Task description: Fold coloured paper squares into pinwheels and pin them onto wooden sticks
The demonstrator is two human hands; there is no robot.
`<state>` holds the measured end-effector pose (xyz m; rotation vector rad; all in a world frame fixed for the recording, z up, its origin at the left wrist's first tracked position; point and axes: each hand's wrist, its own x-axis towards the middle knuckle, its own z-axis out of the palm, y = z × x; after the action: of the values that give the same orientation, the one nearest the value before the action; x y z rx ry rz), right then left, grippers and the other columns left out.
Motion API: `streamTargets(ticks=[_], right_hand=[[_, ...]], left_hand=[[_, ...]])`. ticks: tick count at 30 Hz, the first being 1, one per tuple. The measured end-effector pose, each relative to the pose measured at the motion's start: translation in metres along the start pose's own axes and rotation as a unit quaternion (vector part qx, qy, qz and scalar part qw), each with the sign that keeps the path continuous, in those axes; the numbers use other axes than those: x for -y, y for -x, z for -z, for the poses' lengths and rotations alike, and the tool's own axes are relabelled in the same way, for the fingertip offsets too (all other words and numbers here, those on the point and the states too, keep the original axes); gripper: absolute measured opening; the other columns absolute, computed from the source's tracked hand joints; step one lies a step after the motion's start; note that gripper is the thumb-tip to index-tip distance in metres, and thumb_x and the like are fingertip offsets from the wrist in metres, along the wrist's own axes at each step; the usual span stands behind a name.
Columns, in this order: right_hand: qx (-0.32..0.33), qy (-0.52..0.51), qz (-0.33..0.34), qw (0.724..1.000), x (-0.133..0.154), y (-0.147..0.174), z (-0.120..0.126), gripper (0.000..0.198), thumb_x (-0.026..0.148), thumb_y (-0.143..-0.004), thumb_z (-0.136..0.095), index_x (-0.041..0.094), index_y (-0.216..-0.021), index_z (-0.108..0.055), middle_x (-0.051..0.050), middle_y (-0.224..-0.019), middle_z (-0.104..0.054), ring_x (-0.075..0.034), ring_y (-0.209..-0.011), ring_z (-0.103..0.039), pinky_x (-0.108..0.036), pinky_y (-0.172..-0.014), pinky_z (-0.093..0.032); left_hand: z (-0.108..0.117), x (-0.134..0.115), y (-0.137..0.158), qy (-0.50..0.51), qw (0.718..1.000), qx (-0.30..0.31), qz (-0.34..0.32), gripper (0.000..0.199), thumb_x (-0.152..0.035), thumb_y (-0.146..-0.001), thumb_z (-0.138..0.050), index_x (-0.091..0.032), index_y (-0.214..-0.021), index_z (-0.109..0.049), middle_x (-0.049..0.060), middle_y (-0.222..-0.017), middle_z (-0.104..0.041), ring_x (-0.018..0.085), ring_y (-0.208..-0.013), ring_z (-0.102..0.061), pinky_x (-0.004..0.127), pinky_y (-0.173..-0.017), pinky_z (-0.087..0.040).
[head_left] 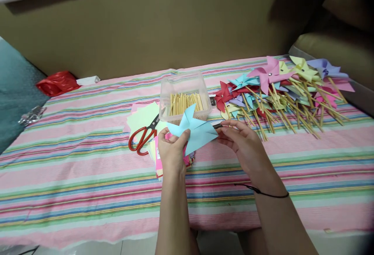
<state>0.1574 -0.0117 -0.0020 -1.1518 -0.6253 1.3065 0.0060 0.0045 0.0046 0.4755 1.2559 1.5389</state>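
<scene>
My left hand (174,149) pinches a light blue paper pinwheel (198,132) near its middle, thumb on top. Its blades are folded in and no stick shows on it. At the pinwheel's right tip, my right hand (238,140) is closed round a small dark slender object (217,126), whose exact kind I cannot make out. A clear plastic box (185,81) of short wooden sticks (184,103) stands just behind the pinwheel. Beneath my left hand lies a stack of coloured paper (158,163), partly hidden. Scissors with red handles (142,140) rest on pale green sheets (143,116) to the left.
Finished pinwheels on sticks (277,87) are heaped at the right, in several colours. A red plastic bag (57,83), a white packet (88,80) and a shiny clear-wrapped item (32,115) lie far left. A striped cloth (87,177) covers the surface, with a brown panel (146,25) behind.
</scene>
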Motion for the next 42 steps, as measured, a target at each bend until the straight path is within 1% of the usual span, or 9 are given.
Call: streamTargets(ticks=[7,10,14,19,25,31,34,37,42], right_hand=[[0.127,-0.040,-0.064,0.989,-0.005,0.007,-0.008,0.018,0.034,-0.071,-0.076,0.024,-0.086,-0.075,-0.001,-0.084,-0.075,-0.016,-0.077,-0.070,-0.032,-0.074,-0.058],[0.137,-0.066,-0.062,0.986,-0.007,0.010,-0.015,0.016,0.035,-0.070,-0.078,0.026,-0.084,-0.076,0.000,-0.086,-0.075,-0.016,-0.078,-0.070,-0.031,-0.074,-0.058],[0.141,-0.099,-0.068,0.983,-0.011,0.011,-0.022,0.016,0.036,-0.070,-0.079,0.027,-0.082,-0.076,0.001,-0.085,-0.075,-0.013,-0.076,-0.069,-0.027,-0.071,-0.057],[0.108,-0.087,-0.065,0.988,-0.015,0.012,-0.027,0.019,0.033,-0.065,-0.082,0.025,-0.082,-0.076,0.001,-0.084,-0.074,-0.013,-0.075,-0.068,-0.028,-0.072,-0.056],[0.035,-0.076,-0.047,0.995,-0.020,0.010,-0.034,0.021,0.031,-0.056,-0.086,0.022,-0.072,-0.075,0.001,-0.076,-0.072,-0.013,-0.069,-0.064,-0.029,-0.068,-0.054],[0.028,-0.094,-0.017,0.995,-0.019,0.012,-0.041,0.017,0.029,-0.057,-0.084,0.022,-0.070,-0.074,0.001,-0.073,-0.072,-0.013,-0.067,-0.063,-0.029,-0.066,-0.054],[0.017,-0.111,-0.009,0.994,-0.020,0.012,-0.043,0.018,0.030,-0.060,-0.083,0.022,-0.073,-0.075,0.001,-0.071,-0.070,-0.012,-0.064,-0.061,-0.026,-0.060,-0.052],[-0.006,-0.127,-0.008,0.992,-0.023,0.013,-0.044,0.016,0.030,-0.059,-0.084,0.022,-0.069,-0.074,0.002,-0.066,-0.068,-0.011,-0.060,-0.058,-0.025,-0.056,-0.049],[-0.024,-0.137,-0.009,0.990,-0.024,0.012,-0.042,0.014,0.029,-0.059,-0.084,0.021,-0.063,-0.074,0.001,-0.065,-0.068,-0.011,-0.061,-0.059,-0.027,-0.062,-0.051]], left_hand=[[-0.007,0.003,0.006,0.031,0.999,-0.018,-0.017,0.063,-0.018,-0.051,-0.083,-0.020,-0.101,-0.045,-0.001,-0.068,-0.069,0.014,-0.057,-0.065,0.028,-0.063,-0.052],[-0.009,0.005,0.007,0.035,0.999,-0.022,-0.034,0.064,-0.017,-0.051,-0.083,-0.020,-0.102,-0.044,0.002,-0.071,-0.071,0.016,-0.060,-0.067,0.030,-0.063,-0.053],[-0.012,0.005,0.009,0.056,0.997,-0.024,-0.040,0.059,-0.016,-0.053,-0.082,-0.019,-0.099,-0.046,0.003,-0.073,-0.072,0.015,-0.060,-0.067,0.029,-0.065,-0.053],[-0.014,0.005,0.013,0.054,0.998,-0.021,-0.033,0.058,-0.017,-0.054,-0.082,-0.019,-0.100,-0.046,0.002,-0.072,-0.071,0.015,-0.060,-0.067,0.028,-0.064,-0.052],[-0.018,0.009,0.019,0.037,0.999,-0.007,-0.029,0.058,-0.017,-0.054,-0.079,-0.020,-0.100,-0.045,0.000,-0.067,-0.070,0.016,-0.058,-0.066,0.025,-0.058,-0.049],[-0.020,0.010,0.022,0.028,0.999,0.011,-0.035,0.055,-0.017,-0.054,-0.079,-0.019,-0.098,-0.046,-0.001,-0.066,-0.069,0.015,-0.059,-0.066,0.024,-0.058,-0.049],[-0.021,0.010,0.024,0.017,0.999,0.021,-0.035,0.052,-0.015,-0.056,-0.079,-0.019,-0.096,-0.046,0.000,-0.067,-0.071,0.014,-0.060,-0.066,0.023,-0.059,-0.049],[-0.022,0.010,0.026,0.007,0.999,0.031,-0.029,0.051,-0.015,-0.056,-0.079,-0.019,-0.095,-0.046,0.000,-0.067,-0.071,0.015,-0.061,-0.067,0.026,-0.063,-0.052],[-0.023,0.011,0.025,0.019,0.999,0.040,-0.024,0.052,-0.017,-0.058,-0.081,-0.018,-0.098,-0.048,0.000,-0.067,-0.070,0.016,-0.062,-0.068,0.029,-0.067,-0.053]])
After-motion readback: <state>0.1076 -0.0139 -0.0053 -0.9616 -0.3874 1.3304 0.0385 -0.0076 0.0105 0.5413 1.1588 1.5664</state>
